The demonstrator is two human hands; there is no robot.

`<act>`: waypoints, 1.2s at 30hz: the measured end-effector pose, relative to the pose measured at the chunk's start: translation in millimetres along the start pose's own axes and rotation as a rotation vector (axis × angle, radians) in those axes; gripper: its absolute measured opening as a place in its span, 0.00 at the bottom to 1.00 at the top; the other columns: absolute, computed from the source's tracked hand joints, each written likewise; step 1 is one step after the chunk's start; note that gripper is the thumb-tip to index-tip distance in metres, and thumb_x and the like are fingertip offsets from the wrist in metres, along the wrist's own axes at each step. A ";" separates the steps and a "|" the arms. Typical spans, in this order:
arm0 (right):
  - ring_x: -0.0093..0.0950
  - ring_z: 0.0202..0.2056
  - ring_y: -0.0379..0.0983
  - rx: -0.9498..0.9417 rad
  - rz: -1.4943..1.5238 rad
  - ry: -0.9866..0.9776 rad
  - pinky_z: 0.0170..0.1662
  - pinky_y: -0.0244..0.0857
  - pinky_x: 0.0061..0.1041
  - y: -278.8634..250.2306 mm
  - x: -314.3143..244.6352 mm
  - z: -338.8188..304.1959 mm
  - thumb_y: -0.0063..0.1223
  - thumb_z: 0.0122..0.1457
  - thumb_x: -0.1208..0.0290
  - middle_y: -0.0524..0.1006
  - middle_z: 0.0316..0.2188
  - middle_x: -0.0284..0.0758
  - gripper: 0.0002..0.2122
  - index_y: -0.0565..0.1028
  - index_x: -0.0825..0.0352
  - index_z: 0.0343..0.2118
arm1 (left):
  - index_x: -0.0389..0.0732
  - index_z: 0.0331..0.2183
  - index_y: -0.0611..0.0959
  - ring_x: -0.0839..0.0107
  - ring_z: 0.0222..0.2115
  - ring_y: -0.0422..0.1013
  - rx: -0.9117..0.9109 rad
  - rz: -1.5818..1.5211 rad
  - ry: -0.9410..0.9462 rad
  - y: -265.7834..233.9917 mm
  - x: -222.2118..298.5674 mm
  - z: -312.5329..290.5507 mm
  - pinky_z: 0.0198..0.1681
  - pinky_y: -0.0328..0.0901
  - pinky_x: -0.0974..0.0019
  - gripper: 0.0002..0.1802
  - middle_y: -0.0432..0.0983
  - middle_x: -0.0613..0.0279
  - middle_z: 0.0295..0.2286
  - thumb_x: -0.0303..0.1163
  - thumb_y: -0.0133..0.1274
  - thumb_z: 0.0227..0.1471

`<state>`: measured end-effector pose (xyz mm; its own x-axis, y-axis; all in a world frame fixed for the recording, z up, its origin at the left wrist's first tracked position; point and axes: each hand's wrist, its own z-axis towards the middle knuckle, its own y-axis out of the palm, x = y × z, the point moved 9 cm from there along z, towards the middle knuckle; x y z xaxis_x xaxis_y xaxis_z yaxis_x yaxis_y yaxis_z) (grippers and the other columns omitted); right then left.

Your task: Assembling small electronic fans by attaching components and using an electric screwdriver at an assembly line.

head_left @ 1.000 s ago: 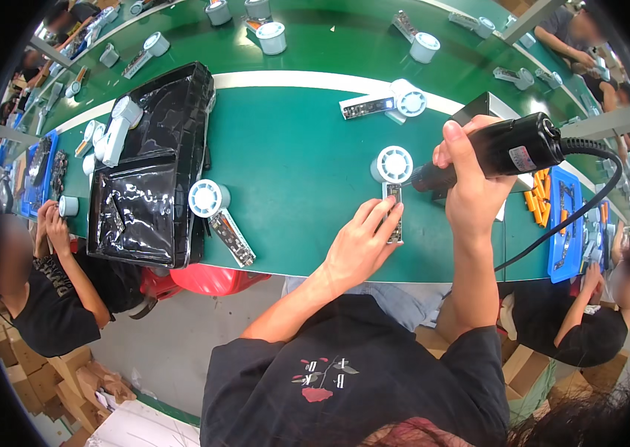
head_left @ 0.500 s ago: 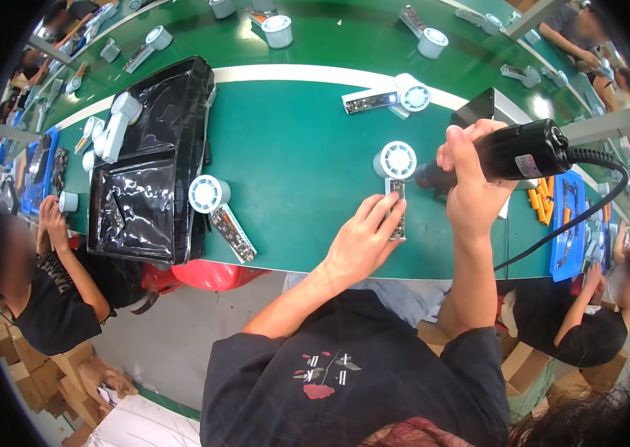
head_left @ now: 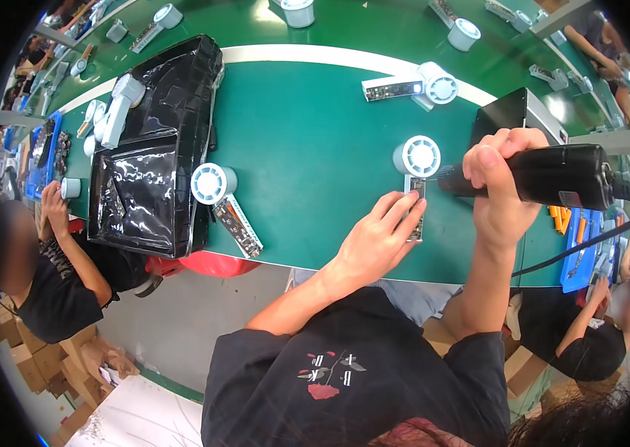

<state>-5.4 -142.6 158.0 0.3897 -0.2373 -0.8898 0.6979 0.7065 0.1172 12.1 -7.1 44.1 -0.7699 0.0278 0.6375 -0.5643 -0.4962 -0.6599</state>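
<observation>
On the desk, a pale-blue fan, circuit board bare, lies partly hidden by the left hand, grip unclear; the right hand clasps a black tool.

Opening widest mid-bench, tightening toward the right.
Running free over green tabletop between black tray, left fan and left hand; being blocked on the right by held fan, right hand, black tool, cable and dark box, at far right by another fan.

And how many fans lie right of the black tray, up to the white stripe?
3: the first fan under the left hand, a second fan beside the tray, a third fan by the white stripe. More may be hidden.
</observation>
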 end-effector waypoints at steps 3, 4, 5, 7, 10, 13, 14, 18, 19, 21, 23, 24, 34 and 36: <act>0.21 0.21 0.61 -0.031 0.019 -0.007 0.26 0.60 0.23 3.8 0.7 1.1 0.53 0.58 0.85 0.66 0.22 0.31 0.10 0.65 0.66 0.35 | 0.29 0.52 0.75 0.52 0.50 0.67 -0.007 -0.005 -0.004 0.1 -1.5 -1.0 0.51 0.70 0.58 0.35 0.68 0.49 0.51 0.27 0.66 0.42; 0.21 0.21 0.61 -0.049 0.030 -0.014 0.26 0.60 0.23 7.7 0.5 0.4 0.53 0.58 0.85 0.66 0.22 0.31 0.10 0.65 0.66 0.36 | 0.29 0.52 0.75 0.52 0.50 0.67 -0.007 0.005 -0.004 -0.5 -1.8 -1.3 0.51 0.71 0.58 0.35 0.68 0.49 0.51 0.27 0.67 0.41; 0.21 0.21 0.61 -0.067 0.042 -0.022 0.26 0.60 0.23 10.8 -0.1 -0.3 0.53 0.58 0.85 0.66 0.22 0.31 0.10 0.65 0.66 0.36 | 0.29 0.52 0.75 0.52 0.50 0.67 -0.011 0.008 -0.006 -0.5 -2.0 -1.3 0.51 0.71 0.58 0.35 0.68 0.49 0.51 0.27 0.67 0.41; 0.21 0.21 0.61 -0.052 0.052 -0.030 0.26 0.60 0.23 9.8 2.9 -3.0 0.53 0.58 0.85 0.66 0.22 0.31 0.10 0.65 0.66 0.36 | 0.28 0.53 0.74 0.51 0.50 0.67 0.005 0.029 -0.007 -5.4 -3.3 -2.2 0.52 0.70 0.57 0.37 0.68 0.49 0.51 0.27 0.66 0.39; 0.20 0.24 0.65 -0.061 0.085 -0.027 0.28 0.63 0.21 -2.6 2.2 -4.6 0.55 0.57 0.85 0.69 0.25 0.32 0.11 0.67 0.67 0.39 | 0.28 0.54 0.73 0.49 0.51 0.66 -0.003 -0.032 0.025 0.8 3.1 2.0 0.52 0.69 0.56 0.38 0.66 0.48 0.53 0.25 0.64 0.39; 0.21 0.26 0.69 -0.034 0.118 -0.009 0.32 0.66 0.22 -15.5 -2.2 -4.6 0.57 0.59 0.83 0.73 0.27 0.33 0.13 0.69 0.70 0.44 | 0.28 0.54 0.73 0.49 0.52 0.66 0.004 -0.030 0.039 0.4 3.3 -0.6 0.52 0.69 0.56 0.37 0.65 0.47 0.53 0.24 0.63 0.39; 0.22 0.27 0.70 -0.009 0.128 -0.009 0.33 0.67 0.23 -20.1 -7.3 -5.1 0.57 0.60 0.82 0.73 0.27 0.33 0.13 0.69 0.70 0.46 | 0.32 0.55 0.73 0.47 0.51 0.68 0.013 -0.048 0.009 -0.4 0.6 -3.9 0.50 0.70 0.53 0.37 0.67 0.47 0.53 0.26 0.64 0.41; 0.26 0.33 0.62 -0.040 0.269 -0.096 0.44 0.60 0.30 -72.4 -76.0 -13.6 0.48 0.66 0.45 0.65 0.31 0.31 0.31 0.66 0.71 0.56 | 0.33 0.54 0.74 0.47 0.50 0.69 0.069 -0.021 -0.007 6.5 7.5 1.2 0.49 0.71 0.54 0.35 0.69 0.47 0.52 0.30 0.67 0.43; 0.26 0.33 0.62 -0.020 0.234 -0.100 0.44 0.59 0.30 -90.0 -86.3 -16.0 0.48 0.66 0.45 0.66 0.31 0.31 0.30 0.66 0.70 0.56 | 0.33 0.53 0.75 0.47 0.49 0.69 0.096 0.003 -0.015 6.8 10.1 4.7 0.49 0.71 0.54 0.35 0.69 0.47 0.51 0.31 0.67 0.43; 0.26 0.33 0.63 -0.002 0.180 -0.094 0.42 0.59 0.30 -117.9 -100.5 -20.1 0.48 0.66 0.47 0.67 0.30 0.31 0.25 0.69 0.67 0.51 | 0.33 0.53 0.76 0.47 0.49 0.69 0.105 0.025 -0.072 9.8 11.8 6.4 0.50 0.70 0.54 0.34 0.70 0.47 0.50 0.32 0.68 0.43; 0.25 0.28 0.64 0.104 0.106 -0.084 0.39 0.61 0.30 -121.8 -102.1 -20.2 0.47 0.68 0.62 0.67 0.27 0.32 0.12 0.69 0.67 0.44 | 0.35 0.53 0.77 0.48 0.49 0.70 0.107 0.047 -0.114 10.6 10.0 5.3 0.51 0.69 0.52 0.34 0.70 0.47 0.50 0.32 0.68 0.43; 0.24 0.26 0.64 0.178 0.085 -0.088 0.36 0.62 0.29 -123.5 -102.1 -19.2 0.48 0.67 0.68 0.67 0.24 0.32 0.08 0.69 0.67 0.43 | 0.36 0.53 0.77 0.48 0.50 0.70 0.107 0.037 -0.106 8.3 11.2 4.7 0.51 0.69 0.52 0.34 0.70 0.47 0.50 0.31 0.68 0.43; 0.22 0.19 0.65 0.376 -0.015 -0.140 0.27 0.64 0.26 -141.5 -73.4 -8.9 0.56 0.59 0.81 0.68 0.19 0.31 0.05 0.70 0.69 0.34 | 0.40 0.49 0.81 0.50 0.48 0.72 0.118 0.009 -0.016 8.4 8.0 -2.3 0.48 0.72 0.56 0.28 0.72 0.51 0.53 0.28 0.68 0.43; 0.22 0.19 0.65 0.383 0.024 -0.126 0.27 0.64 0.26 -140.2 -71.7 -12.4 0.56 0.59 0.81 0.68 0.19 0.31 0.05 0.70 0.68 0.34 | 0.41 0.48 0.83 0.51 0.47 0.73 0.127 0.078 -0.017 7.6 8.2 -2.3 0.47 0.73 0.57 0.27 0.73 0.52 0.52 0.30 0.68 0.42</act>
<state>-138.6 -216.4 199.8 0.4621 -0.3205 -0.8269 0.8520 0.4190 0.3138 0.7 -8.7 43.4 -0.8040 -0.0291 0.5940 -0.4601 -0.6025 -0.6522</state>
